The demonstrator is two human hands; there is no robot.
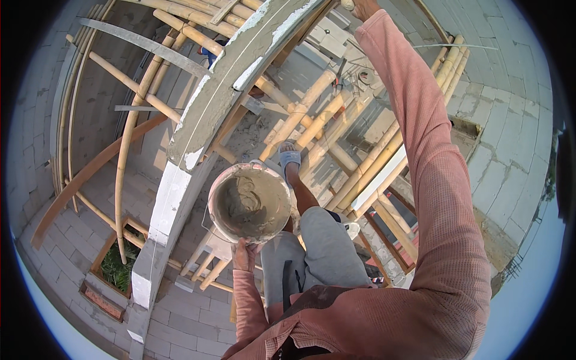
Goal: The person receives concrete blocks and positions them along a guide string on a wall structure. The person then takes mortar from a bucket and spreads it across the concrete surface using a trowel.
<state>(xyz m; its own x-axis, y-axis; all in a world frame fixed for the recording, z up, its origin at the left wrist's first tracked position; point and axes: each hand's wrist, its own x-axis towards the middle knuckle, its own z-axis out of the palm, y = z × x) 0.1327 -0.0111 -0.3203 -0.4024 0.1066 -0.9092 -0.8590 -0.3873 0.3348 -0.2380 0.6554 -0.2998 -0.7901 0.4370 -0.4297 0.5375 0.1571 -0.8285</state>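
A pale bucket [212,207] of wet grey mortar [249,204] is beside my thighs, its wire handle hanging at the side. My left hand [244,255] is closed on the bucket at its near side; part of the fingers is hidden under it. My right arm stretches far forward to the upper edge, where my right hand [363,8] is partly cut off. Its fingers are closed around something with a rounded pale end [347,4]; the rest of that thing is out of view. Left of the bucket runs a wall top [225,96] coated with grey mortar, a thin string along it.
Bamboo poles [129,138] form scaffolding on the left, and more bamboo [372,168] lies on the right. My sandalled foot [289,155] rests among the poles, high above a cluttered floor. Block walls [504,126] stand around. A person in blue [210,55] is partly visible beyond the wall top.
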